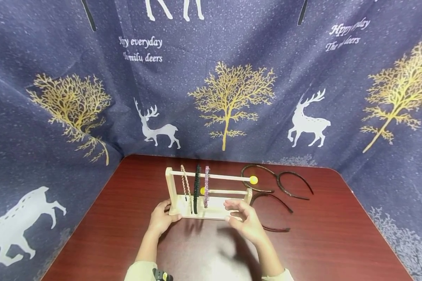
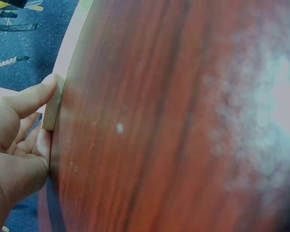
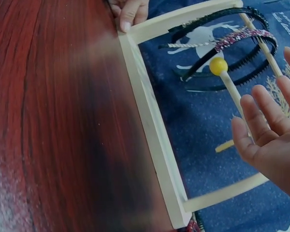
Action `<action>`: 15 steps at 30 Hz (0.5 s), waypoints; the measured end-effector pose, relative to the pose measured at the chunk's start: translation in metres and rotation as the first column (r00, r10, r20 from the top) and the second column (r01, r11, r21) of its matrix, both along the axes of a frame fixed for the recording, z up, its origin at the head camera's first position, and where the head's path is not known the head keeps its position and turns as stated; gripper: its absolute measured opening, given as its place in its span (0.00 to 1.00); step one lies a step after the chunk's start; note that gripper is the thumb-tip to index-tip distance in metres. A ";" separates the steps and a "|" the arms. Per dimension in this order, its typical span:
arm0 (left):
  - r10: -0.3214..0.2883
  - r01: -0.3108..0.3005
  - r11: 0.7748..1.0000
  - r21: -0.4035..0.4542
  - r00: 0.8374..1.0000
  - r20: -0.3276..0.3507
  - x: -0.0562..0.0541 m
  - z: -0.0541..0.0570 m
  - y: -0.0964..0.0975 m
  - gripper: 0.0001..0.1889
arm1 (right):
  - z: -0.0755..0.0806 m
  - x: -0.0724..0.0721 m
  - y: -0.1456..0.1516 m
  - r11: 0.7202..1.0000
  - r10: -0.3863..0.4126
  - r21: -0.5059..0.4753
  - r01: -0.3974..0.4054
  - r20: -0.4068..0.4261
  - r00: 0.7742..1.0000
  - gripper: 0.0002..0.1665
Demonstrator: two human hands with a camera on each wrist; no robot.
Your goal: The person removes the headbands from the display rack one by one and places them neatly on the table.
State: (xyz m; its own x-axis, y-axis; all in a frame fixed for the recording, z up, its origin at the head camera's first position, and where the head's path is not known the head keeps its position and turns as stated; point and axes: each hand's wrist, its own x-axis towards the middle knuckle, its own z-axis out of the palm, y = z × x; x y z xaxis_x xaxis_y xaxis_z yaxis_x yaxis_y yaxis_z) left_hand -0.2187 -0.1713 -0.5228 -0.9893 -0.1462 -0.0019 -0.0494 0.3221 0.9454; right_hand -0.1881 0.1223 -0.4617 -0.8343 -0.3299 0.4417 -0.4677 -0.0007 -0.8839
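Observation:
A pale wooden headband stand [image 1: 214,214] with two rods tipped by yellow balls stands on the table. Its upper rod carries a light braided headband [image 1: 186,184], a black toothed headband [image 1: 196,187] and a glittery purple-pink headband [image 1: 206,187]. My left hand [image 1: 160,218] grips the base at its left corner, thumb along the front edge. In the left wrist view, the thumb and fingers of that hand [image 2: 19,130] pinch the wooden end. At the stand's right end, my right hand [image 1: 245,220] hovers with relaxed, spread fingers and holds nothing; its palm [image 3: 275,140] shows in the right wrist view.
Several dark headbands lie on the red-brown table [image 1: 323,234] right of the stand, among them a thin one [image 1: 295,175] at the back and a toothed one [image 1: 272,197] nearer. A blue cloth [image 1: 211,47] printed with deer and trees hangs behind the table.

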 end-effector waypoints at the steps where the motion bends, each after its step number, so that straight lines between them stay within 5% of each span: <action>1: 0.002 -0.002 1.000 0.000 1.000 0.001 0.000 0.000 0.000 0.37 | -0.001 -0.001 -0.001 1.000 0.003 -0.004 -0.003 -0.007 1.000 0.24; 15: -0.002 0.002 1.000 -0.025 1.000 0.010 0.002 0.003 0.000 0.37 | 0.011 -0.006 -0.026 0.999 0.030 -0.035 -0.030 -0.015 0.999 0.26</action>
